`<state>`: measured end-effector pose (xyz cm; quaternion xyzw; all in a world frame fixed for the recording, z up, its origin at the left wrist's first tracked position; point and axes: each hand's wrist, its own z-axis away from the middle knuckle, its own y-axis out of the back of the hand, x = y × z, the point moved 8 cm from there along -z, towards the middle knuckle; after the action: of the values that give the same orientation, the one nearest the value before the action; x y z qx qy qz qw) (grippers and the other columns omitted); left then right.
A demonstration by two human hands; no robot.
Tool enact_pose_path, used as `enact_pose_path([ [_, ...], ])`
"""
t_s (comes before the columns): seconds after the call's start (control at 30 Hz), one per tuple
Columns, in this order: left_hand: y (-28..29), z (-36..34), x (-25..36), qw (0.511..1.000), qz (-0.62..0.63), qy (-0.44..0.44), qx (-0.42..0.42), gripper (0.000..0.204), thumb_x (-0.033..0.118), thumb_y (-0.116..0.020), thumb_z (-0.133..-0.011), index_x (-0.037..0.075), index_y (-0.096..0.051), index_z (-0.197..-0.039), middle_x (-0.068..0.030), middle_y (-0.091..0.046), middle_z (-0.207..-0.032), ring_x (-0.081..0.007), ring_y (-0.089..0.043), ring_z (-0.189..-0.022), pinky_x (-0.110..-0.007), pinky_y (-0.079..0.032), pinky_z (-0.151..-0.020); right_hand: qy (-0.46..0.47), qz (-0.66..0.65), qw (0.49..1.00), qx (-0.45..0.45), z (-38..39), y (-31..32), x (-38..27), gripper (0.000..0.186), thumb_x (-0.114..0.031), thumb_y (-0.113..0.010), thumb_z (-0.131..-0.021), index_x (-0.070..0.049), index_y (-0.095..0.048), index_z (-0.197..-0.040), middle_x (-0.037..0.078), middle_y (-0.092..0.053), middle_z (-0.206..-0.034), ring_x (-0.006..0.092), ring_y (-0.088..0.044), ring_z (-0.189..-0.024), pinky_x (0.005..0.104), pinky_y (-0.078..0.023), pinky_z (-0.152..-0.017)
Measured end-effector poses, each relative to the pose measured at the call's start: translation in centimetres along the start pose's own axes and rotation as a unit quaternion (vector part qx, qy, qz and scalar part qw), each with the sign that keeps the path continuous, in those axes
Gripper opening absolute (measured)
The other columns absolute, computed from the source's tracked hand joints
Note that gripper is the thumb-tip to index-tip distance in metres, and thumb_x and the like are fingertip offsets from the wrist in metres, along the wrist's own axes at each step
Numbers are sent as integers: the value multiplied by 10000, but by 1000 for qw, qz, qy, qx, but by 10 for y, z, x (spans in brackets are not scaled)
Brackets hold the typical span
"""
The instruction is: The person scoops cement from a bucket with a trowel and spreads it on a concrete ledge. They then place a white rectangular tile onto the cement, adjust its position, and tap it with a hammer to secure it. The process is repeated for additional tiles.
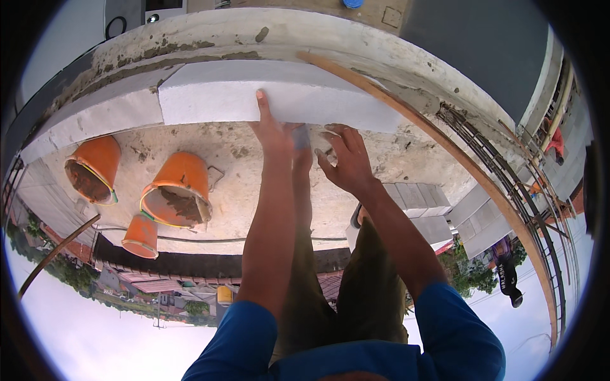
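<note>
A long white building block (222, 95) lies on the low wall in front of me. My left hand (274, 131) grips its lower near edge, the thumb flat against the face and the other fingers bent at the edge, partly hidden. Just right of that, my right hand (348, 155) is empty, its fingers loosely bent and apart, below the block and not touching it. Beside my left hand a small grey-blue patch (300, 137) shows, too unclear to name. Another pale block (101, 114) adjoins the white one on the left.
Orange buckets with mortar residue, one large (184, 174) and one farther left (105, 155), lie tipped near a smaller bucket (142, 232). A wooden plank (406, 111) slants across the right, beside steel bars (489, 155). Stacked blocks (416, 200) and a person (506, 270) are farther right.
</note>
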<state>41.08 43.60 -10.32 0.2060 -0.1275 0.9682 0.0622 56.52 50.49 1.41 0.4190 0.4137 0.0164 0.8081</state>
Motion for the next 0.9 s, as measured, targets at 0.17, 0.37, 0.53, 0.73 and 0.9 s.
enact_pose_path([
  [0.17, 4, 7, -11, 999, 10, -21, 41, 963, 525, -835, -934, 252, -227, -1628, -151, -399, -1574, -398, -443, -1471, -652, -512, -1128, -313, -55, 926, -203, 160, -49, 131, 417, -260, -804, -901, -49, -678, -1238, 198, -713, -1161, 387, -712, -1087, 487, -560, -965],
  [0.37, 15, 2, -30, 1000, 6, -29, -4, 1031, 499, -864, -913, 159, -215, -1638, -175, -344, -1598, -395, -372, -1514, -644, -451, -1186, -474, 6, 845, -246, 288, -95, 277, 536, -319, -749, -914, -31, -629, -1350, 265, -752, -1197, 420, -718, -1178, 499, -558, -1033],
  [0.53, 28, 7, -29, 994, -96, -29, -38, 1231, 656, -838, -869, 114, -105, -1696, -237, -247, -1651, -422, -275, -1573, -636, -353, -1261, -454, 13, 880, -139, 285, -150, 298, 546, -299, -751, -907, -43, -619, -1370, 276, -710, -1229, 452, -681, -1197, 515, -541, -1057],
  [0.73, 46, 39, -14, 942, -301, -130, 66, 1179, 522, -861, -923, 30, -90, -1666, -241, -284, -1612, -398, -347, -1522, -594, -362, -1238, -409, 161, 871, -217, 303, -215, 312, 664, -268, -783, -864, -191, -517, -1467, 163, -524, -1497, 413, -475, -1455, 605, -402, -1176],
  [0.9, -8, 95, -1, 680, -603, -417, 18, 929, 374, -881, -932, -25, -349, -1581, -256, -374, -1535, -390, -409, -1457, -543, -369, -1217, -350, 63, 894, -274, 298, -237, 327, 562, -234, -771, -856, -96, -523, -1342, 190, -604, -1332, 430, -634, -1284, 576, -523, -1018],
])
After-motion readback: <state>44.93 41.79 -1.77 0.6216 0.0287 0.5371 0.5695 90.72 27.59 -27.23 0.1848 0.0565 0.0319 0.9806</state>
